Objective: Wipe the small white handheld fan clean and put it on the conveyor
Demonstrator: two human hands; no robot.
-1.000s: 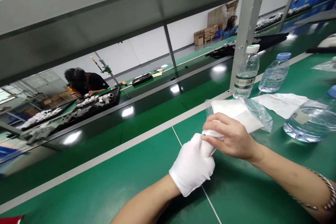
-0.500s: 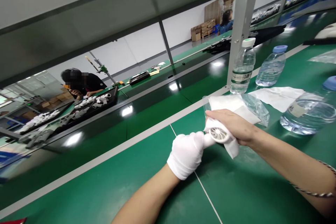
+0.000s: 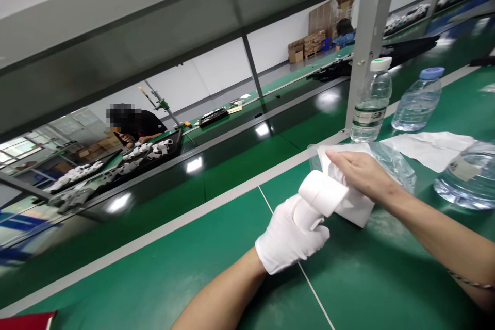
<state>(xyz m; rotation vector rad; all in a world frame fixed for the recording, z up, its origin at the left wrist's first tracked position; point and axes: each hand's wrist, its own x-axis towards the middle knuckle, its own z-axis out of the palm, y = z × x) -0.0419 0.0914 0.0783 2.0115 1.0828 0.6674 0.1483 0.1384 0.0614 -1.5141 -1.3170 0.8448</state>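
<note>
My left hand (image 3: 292, 234), in a white glove, is closed around the handle of a white hair dryer (image 3: 323, 192). The dryer's short, smooth barrel points up and to the right, and its grille is out of sight. My bare right hand (image 3: 361, 172) is closed on a white wipe (image 3: 353, 209), which hangs down just right of the barrel. Whether the wipe touches the barrel I cannot tell. Behind the right hand, a clear plastic bag (image 3: 402, 167) with white sheets lies on the green table (image 3: 216, 273).
Two water bottles (image 3: 370, 108) (image 3: 417, 100) stand by a grey post (image 3: 369, 26); a large bottle (image 3: 469, 178) is at right. A white sheet (image 3: 433, 147) lies between. Beyond, a co-worker (image 3: 143, 124) sits near trays of white parts (image 3: 154, 149). A red object (image 3: 29, 321) lies lower left.
The left hand has turned the dryer, so its smooth barrel shows instead of the round grille. The right hand has drawn back from around the head with the wipe. The view has shifted slightly.
</note>
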